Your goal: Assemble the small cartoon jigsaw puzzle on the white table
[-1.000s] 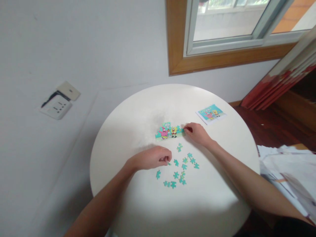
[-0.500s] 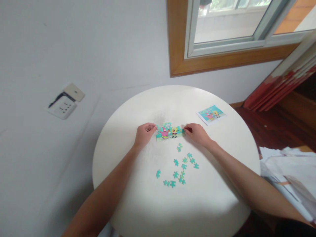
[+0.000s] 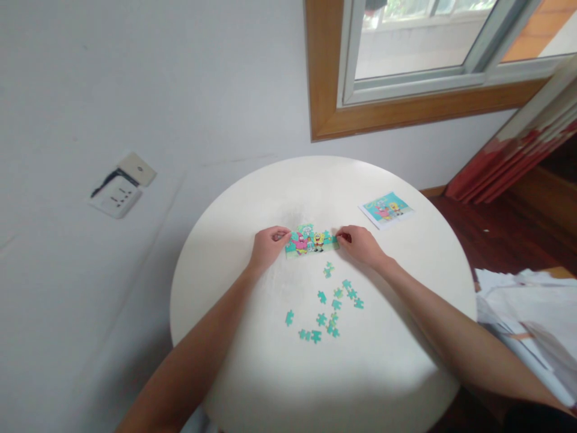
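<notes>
A partly joined jigsaw puzzle [image 3: 305, 245] lies on the white round table [image 3: 252, 385], showing a pink starfish and a yellow square cartoon figure. At its left edge, my left hand [image 3: 269, 245] is closed, thumb and fingertips pinching the upper left corner. My right hand [image 3: 358, 242] is closed at the right edge, its fingertips on a teal end piece. The fingers partly cover what they grip. Nearer to me lie several loose teal puzzle pieces [image 3: 336, 305], scattered singly and in small clusters.
A picture card [image 3: 386, 210] with the same cartoon lies at the table's back right. Stacked papers [image 3: 527, 313] stand beyond the right edge. The wall with a socket [image 3: 116, 196] borders the left and back, under a window [image 3: 415, 72].
My left hand has shifted slightly right, onto the puzzle's upper left corner. My right hand and the loose pieces have stayed in place.
</notes>
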Available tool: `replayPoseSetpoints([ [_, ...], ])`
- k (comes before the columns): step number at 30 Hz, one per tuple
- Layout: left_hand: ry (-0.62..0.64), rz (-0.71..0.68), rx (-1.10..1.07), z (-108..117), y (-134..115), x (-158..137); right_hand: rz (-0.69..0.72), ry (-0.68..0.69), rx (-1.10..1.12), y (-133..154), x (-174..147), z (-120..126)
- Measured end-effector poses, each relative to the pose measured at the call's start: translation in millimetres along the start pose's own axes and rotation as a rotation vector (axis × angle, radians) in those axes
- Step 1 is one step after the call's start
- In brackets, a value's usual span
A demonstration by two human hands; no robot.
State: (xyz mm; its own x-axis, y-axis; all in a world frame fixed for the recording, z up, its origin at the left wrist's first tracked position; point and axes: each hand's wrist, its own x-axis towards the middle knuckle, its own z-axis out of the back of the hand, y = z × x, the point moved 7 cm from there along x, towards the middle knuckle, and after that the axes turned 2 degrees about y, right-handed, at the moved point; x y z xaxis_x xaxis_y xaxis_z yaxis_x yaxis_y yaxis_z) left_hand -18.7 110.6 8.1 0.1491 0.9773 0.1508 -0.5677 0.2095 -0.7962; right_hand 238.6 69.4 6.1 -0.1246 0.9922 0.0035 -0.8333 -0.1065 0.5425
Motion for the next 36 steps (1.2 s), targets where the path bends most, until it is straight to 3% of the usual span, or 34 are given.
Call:
replayPoseSetpoints([
  [15,-0.031,-0.002,0.118,1,2,1,-0.005,0.007,-0.009,1,1,1],
  [24,-0.059,-0.117,0.227,3,-2,0,-0.015,0.008,-0.025,2,0,2],
  [29,0.02,-0.224,0.231,-2,-8,-3,-0.012,0.013,-0.023,1,0,1],
  [36,0.004,-0.237,0.245,-4,-3,-3,-0.011,0.014,-0.032,3,0,1],
])
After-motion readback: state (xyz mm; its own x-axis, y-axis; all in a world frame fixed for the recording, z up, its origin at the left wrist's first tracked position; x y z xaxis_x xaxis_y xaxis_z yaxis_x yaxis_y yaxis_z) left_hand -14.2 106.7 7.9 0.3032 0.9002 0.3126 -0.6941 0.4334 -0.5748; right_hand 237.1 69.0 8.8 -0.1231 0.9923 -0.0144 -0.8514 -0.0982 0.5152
